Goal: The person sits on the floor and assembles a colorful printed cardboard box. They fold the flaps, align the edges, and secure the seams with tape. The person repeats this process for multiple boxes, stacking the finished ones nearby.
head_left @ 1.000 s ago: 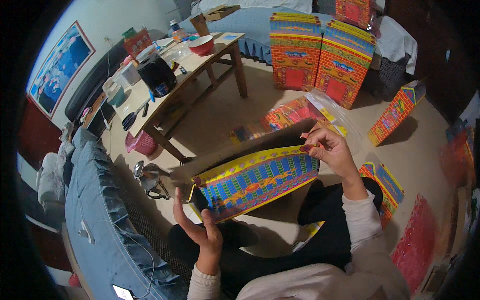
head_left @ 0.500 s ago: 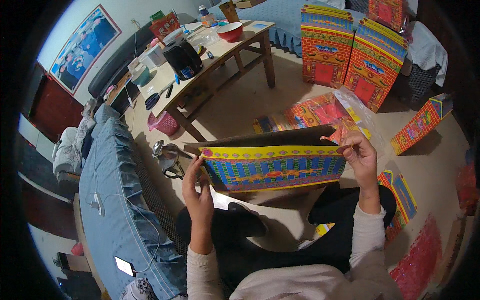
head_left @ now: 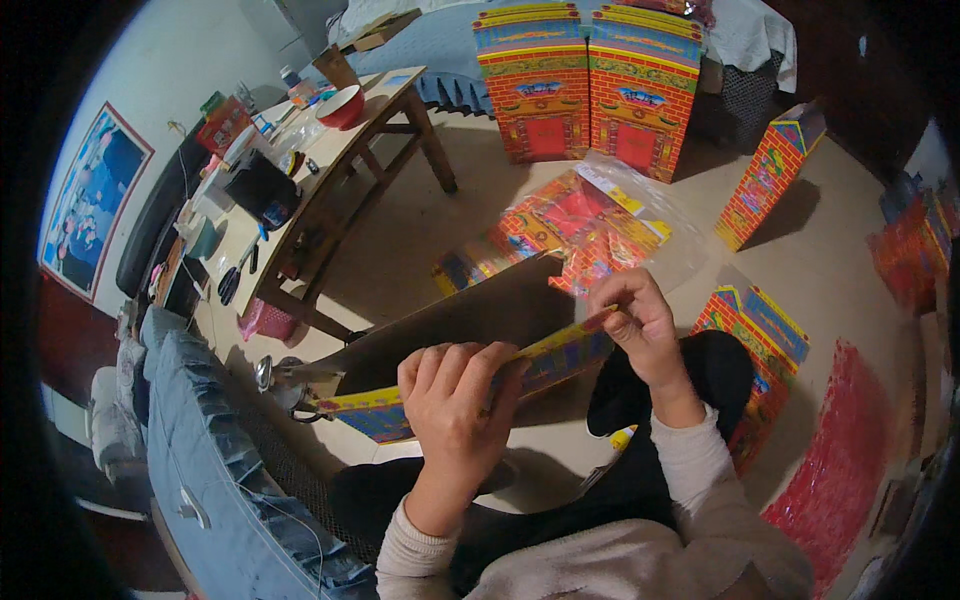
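Head view: two hands fold a long printed cardboard panel above the lap.

To make this fold well, I think both hands must keep the same line: the cardboard panel (head_left: 470, 335) is long, so the crease should be pressed evenly from one end to the other, without twisting. It is held in the air, near the person's knees; its brown plain back faces far, and its near edge shows yellow and blue pattern. The left hand (head_left: 455, 400) wraps its fingers over the top edge near the middle, closed on it. The right hand (head_left: 640, 325) pinches the right end between thumb and fingers. Farther on the floor lies a clear bag of printed sheets (head_left: 590, 225), then two tall red brick-pattern paper houses (head_left: 585, 90); a wooden table (head_left: 300, 190) stands far left.
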`<state>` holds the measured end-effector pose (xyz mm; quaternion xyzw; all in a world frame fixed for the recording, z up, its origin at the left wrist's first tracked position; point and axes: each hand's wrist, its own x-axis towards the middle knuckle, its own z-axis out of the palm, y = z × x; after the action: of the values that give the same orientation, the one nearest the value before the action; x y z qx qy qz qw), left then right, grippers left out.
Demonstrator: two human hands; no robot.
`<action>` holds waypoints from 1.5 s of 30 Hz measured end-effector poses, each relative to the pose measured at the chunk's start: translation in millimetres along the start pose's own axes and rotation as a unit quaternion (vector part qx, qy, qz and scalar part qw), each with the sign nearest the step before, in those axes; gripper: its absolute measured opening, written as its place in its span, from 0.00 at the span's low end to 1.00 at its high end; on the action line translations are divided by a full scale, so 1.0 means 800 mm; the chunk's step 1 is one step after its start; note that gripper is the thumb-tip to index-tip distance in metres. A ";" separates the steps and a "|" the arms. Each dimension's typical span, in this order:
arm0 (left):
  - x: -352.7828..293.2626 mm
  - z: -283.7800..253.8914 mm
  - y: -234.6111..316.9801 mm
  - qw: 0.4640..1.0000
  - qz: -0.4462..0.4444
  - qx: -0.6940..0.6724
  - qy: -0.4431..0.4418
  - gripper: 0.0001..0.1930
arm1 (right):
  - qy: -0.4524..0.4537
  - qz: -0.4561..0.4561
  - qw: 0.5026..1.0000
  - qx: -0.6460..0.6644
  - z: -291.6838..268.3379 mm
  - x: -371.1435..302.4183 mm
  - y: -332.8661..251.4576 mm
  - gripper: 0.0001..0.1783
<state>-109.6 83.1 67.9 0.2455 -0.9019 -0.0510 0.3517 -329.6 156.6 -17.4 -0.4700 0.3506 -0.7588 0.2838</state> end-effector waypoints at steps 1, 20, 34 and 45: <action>0.002 0.004 0.002 1.000 -0.004 -0.003 0.003 0.14 | 0.041 0.018 0.999 0.015 0.010 -0.005 -0.003 0.19; 0.027 0.007 0.055 0.990 0.048 -0.024 -0.133 0.14 | 0.131 -0.071 0.961 -0.231 0.046 -0.082 -0.008 0.16; -0.012 -0.031 0.072 0.962 0.122 -0.066 -0.236 0.18 | -0.211 -0.096 0.907 -0.351 0.005 0.008 -0.051 0.30; -0.029 -0.053 0.041 0.985 0.089 -0.005 -0.145 0.12 | -0.326 -0.109 0.913 -0.219 0.024 0.048 -0.056 0.38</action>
<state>-79.9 126.3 94.0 0.1528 -0.9614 -0.0592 0.2211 -331.6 148.6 44.0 -0.7773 0.3424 -0.4934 0.1876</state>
